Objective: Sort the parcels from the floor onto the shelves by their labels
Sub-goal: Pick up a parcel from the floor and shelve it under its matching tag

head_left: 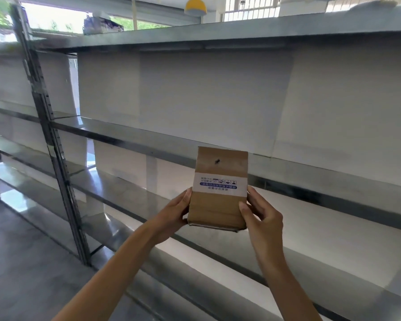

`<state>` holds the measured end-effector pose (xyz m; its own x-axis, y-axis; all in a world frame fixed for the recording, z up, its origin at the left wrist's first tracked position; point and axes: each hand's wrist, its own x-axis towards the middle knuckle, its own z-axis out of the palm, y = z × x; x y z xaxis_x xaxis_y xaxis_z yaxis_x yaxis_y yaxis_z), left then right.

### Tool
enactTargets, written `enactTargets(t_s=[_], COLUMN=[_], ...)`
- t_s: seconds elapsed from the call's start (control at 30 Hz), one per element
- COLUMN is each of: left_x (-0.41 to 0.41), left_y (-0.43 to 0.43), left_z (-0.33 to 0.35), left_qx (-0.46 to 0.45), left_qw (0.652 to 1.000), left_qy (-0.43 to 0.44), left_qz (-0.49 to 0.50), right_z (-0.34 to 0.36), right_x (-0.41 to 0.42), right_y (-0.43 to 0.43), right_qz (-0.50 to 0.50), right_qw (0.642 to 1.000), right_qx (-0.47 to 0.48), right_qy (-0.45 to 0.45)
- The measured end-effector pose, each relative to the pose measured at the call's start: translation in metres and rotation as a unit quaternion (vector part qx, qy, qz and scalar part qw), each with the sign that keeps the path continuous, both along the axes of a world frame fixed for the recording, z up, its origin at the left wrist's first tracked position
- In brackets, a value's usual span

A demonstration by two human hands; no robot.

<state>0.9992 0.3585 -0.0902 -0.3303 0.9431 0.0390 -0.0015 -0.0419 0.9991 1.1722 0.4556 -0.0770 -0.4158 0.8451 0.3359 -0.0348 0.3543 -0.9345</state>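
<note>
— What's nearest to us?

— Two bare forearms reaching up and forward. The left hand (171, 214) and the right hand (262, 216) clasp a small cardboard parcel (219, 188) between them, held in the air.

— How do the fingers sit on it?

— The left fingers (186, 198) are closed against its left edge, with the palm cupping the lower left corner. The right fingers (247, 209) press on its right edge, and a fingertip overlaps the front face low down. Both hands grip the parcel's lower half, so most of the box stands above the fingers.

— Any label?

— A white label band (220, 184) runs across the front just above the fingertips. The blue print on it is upside down and too small for me to read. Higher up there is a small dark mark (217, 161) on the cardboard.

— And beyond the fingers?

— Metal shelves (130, 135), tier on tier, with white backing panels. The parcel is in front of a middle tier. Far left of the fingers stands a perforated steel upright (56, 144). High above, on the top shelf, lies a blurred package (100, 25). A yellow lamp (195, 5) hangs beyond it.
</note>
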Motion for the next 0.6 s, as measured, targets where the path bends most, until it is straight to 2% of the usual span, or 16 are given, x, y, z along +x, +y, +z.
enactTargets(t_s=[0.27, 0.6], left_x=[-0.043, -0.065], left_y=[0.049, 0.066], left_z=[0.012, 0.012], left_qx=[0.0, -0.004], left_qw=[1.0, 0.999], left_qy=[0.026, 0.044], left_qz=[0.015, 0.02], right_z=[0.012, 0.007], right_x=[-0.039, -0.059], right_y=[0.046, 0.066], right_qz=[-0.012, 0.003], right_qw=[1.0, 1.0], right_qx=[0.013, 0.003], right_qy=[0.0, 0.002])
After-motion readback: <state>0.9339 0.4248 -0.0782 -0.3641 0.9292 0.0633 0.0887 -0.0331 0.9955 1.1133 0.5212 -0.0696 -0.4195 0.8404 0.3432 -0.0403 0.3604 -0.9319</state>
